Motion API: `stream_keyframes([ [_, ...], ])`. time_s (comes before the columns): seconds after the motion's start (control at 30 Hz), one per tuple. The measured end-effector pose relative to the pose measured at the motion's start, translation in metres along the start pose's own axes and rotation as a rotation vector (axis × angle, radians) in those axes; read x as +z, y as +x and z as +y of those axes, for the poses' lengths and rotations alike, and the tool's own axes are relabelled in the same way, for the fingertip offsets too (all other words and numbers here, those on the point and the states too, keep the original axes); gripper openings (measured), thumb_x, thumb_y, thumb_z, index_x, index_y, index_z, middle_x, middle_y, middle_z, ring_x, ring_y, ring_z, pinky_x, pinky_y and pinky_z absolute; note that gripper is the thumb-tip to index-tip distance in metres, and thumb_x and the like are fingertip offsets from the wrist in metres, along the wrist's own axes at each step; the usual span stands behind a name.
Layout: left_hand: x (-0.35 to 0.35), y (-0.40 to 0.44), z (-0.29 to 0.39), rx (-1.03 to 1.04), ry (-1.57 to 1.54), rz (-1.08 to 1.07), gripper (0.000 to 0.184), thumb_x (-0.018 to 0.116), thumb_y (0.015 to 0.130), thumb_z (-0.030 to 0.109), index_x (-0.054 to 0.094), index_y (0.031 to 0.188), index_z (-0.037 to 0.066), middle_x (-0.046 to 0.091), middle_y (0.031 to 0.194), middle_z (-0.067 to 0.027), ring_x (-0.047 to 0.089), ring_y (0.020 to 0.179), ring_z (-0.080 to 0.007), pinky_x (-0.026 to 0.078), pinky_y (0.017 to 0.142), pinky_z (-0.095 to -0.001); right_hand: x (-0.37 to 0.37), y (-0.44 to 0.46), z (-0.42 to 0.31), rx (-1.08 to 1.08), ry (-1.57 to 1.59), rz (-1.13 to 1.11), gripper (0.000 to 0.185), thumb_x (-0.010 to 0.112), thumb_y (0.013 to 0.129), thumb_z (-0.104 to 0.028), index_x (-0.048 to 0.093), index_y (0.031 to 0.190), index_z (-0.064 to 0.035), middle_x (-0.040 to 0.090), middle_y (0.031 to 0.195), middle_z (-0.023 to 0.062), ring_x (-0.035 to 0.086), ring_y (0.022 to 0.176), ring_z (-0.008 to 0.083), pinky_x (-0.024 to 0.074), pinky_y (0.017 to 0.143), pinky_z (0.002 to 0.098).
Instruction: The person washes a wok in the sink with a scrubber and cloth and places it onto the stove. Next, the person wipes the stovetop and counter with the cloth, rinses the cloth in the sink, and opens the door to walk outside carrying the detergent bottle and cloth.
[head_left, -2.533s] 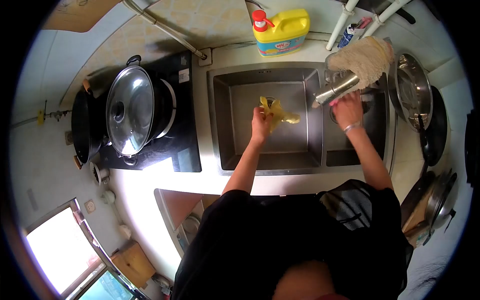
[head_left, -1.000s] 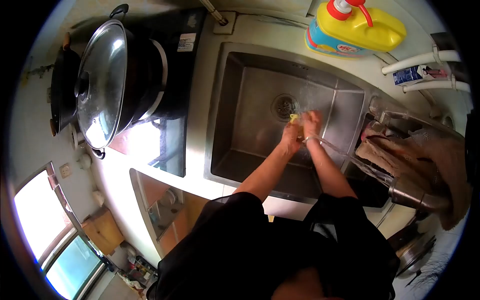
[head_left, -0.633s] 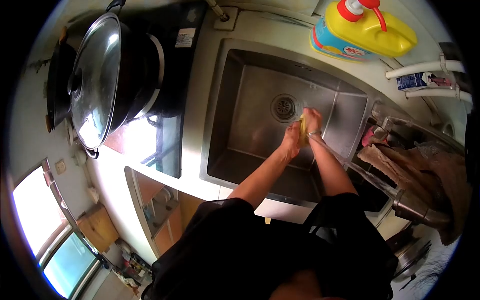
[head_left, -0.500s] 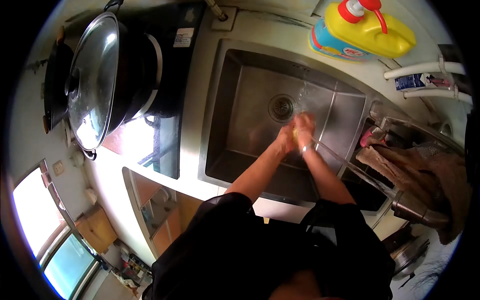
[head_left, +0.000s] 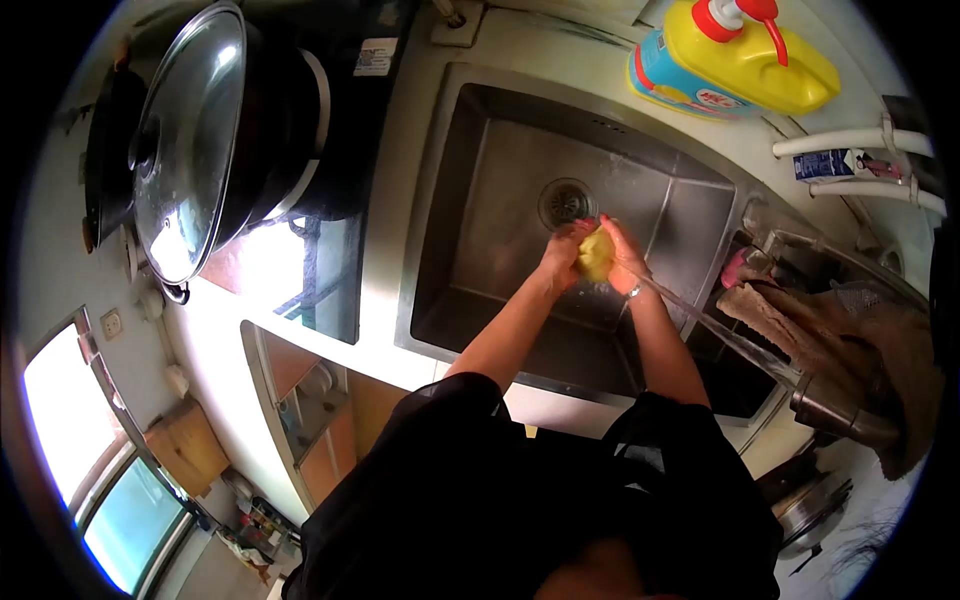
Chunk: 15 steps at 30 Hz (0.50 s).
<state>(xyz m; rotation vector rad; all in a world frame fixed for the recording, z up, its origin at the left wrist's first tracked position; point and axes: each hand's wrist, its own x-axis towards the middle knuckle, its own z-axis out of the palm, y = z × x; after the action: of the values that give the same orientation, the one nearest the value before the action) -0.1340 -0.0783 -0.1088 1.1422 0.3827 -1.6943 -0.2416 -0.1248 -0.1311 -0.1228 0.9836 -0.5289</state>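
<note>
Between my two hands, over the sink, is a rounded yellow lump that looks like a peeled potato. My left hand grips it from the left, fingers curled near the drain. On the other side, my right hand presses against it with fingers bent upward. A bracelet circles my right wrist. From the faucet at the right, a stream of water runs toward my right hand and the lump.
A yellow pump bottle stands behind the sink. To the left, a lidded pot sits on the black stove. Brown cloths hang at the right beside the faucet. A metal pot is at lower right.
My hands have parted slightly and turned, so the yellow lump, mostly covered before, now shows between them. The view has shifted a little.
</note>
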Motion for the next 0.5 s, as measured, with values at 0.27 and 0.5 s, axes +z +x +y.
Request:
stream_keyframes([
  [0.27,0.005,0.014,-0.003,-0.324,-0.459,-0.235,0.036,0.053,0.078,0.038,0.055,0.082,0.002,0.056,0.086,-0.0115,0.054,0.081,-0.022,0.043,0.073,-0.0392,0.035,-0.035,0.019,-0.796,-0.904,0.139,0.018,0.06,0.07,-0.013,0.049,0.074,-0.0004,0.05,0.075,0.0066,0.047,0.066,0.0149,0.0397,0.055,0.0279],
  [0.5,0.032,0.015,-0.033,0.525,0.621,0.429,0.017,0.05,0.068,0.018,0.056,0.072,0.002,0.058,0.076,-0.0154,0.055,0.068,-0.0303,0.042,0.06,-0.0363,0.034,-0.026,0.002,-0.588,-0.24,0.442,0.015,0.055,0.075,-0.017,0.05,0.071,-0.0032,0.05,0.067,0.0009,0.049,0.062,0.0157,0.0401,0.056,0.0276],
])
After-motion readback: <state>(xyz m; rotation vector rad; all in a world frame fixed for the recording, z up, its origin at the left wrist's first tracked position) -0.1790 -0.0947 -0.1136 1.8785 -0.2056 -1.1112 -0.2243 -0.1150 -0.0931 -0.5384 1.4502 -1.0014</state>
